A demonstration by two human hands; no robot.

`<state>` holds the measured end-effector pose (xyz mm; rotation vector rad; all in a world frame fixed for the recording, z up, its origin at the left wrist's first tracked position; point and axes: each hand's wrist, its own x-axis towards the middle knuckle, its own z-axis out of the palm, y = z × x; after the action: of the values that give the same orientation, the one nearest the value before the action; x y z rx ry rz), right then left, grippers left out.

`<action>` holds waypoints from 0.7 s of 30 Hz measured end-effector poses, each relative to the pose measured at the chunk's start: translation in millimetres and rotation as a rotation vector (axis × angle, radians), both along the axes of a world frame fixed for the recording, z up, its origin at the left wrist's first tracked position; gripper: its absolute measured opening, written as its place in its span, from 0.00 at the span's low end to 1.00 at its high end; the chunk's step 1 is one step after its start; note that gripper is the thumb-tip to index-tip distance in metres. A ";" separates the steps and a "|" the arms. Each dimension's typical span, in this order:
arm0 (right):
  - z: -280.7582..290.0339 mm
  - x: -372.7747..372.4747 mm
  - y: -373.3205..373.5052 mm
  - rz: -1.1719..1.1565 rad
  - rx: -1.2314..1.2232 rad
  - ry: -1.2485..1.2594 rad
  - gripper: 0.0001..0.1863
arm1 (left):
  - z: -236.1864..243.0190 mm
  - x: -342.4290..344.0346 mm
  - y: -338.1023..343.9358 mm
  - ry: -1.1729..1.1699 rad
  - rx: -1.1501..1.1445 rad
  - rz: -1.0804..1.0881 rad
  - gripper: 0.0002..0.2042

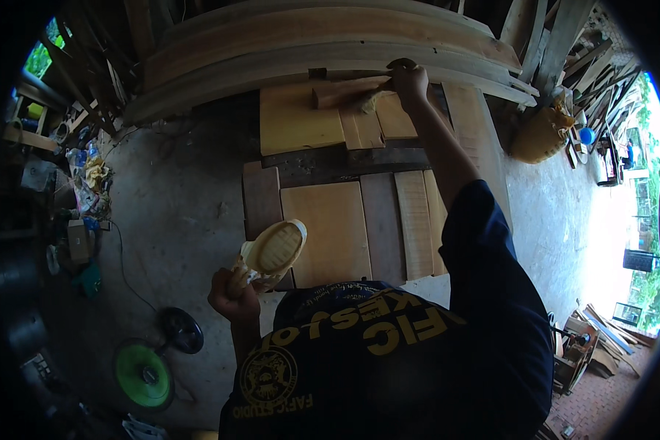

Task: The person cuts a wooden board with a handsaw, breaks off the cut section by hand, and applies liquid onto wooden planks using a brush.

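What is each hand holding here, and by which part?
The left hand grips a pale yellow brush-like tool at its lower end. The right hand holds something against a wooden block; what it is cannot be told.

A grey concrete floor (176,213) carries everything here. Flat on it in the middle lie short boards (337,227) side by side, some pale yellow, some darker brown, with a dark plank (352,158) across them and more pale boards (301,121) beyond. Past those, long curved planks (330,44) are stacked on the floor. To the left a black cable (121,264) trails over the concrete toward a black disc (181,330) and a green disc (144,375). Further left sits a heap of clutter (84,191). To the right a yellow basket (541,136) stands on the floor beside leaning timber (557,37).
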<state>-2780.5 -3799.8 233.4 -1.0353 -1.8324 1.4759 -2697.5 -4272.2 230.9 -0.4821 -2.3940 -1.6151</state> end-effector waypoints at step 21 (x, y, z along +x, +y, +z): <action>-32.9 -26.3 -64.6 0.635 0.972 -0.618 0.16 | 3.8 -12.6 7.8 0.000 0.049 -0.013 0.06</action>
<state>-2806.8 -3864.4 200.5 -0.4144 -3.0214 0.3041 -2710.1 -4264.4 234.7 -0.4903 -2.3501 -1.6747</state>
